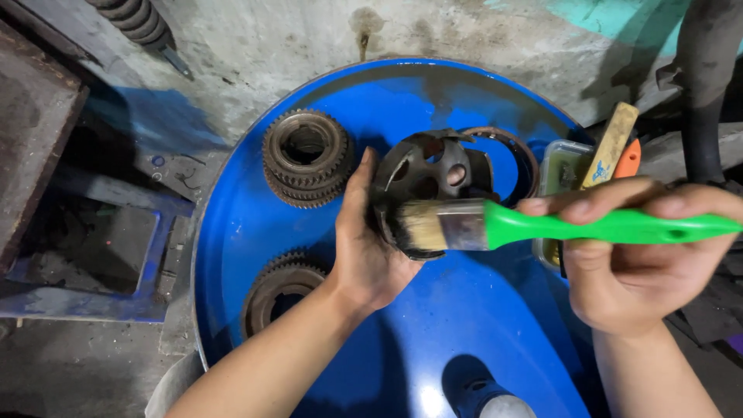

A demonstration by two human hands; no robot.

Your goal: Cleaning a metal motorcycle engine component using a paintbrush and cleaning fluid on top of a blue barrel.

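Over the round blue drum lid [325,364] that serves as the counter, the left hand [364,248] holds up a dark, greasy metal hub with round holes in its wall [426,174], grip clamped on its near rim, thumb up along the left edge. The right hand [635,263] has its grip closed around the green handle of a paintbrush [542,226], held level — its pale, dirty bristles lie against the hub's lower edge, just beside the left palm. On the lid behind the hub lies a thin metal ring [515,151], partly hidden. A stack of toothed gears [307,156] stands at the left of the lid, and another gear [279,290] lies nearer, just beside the left wrist. At the right edge sits a small plastic tub [559,166] with a wooden stick [611,143] and an orange tool [628,159] leaning in it.
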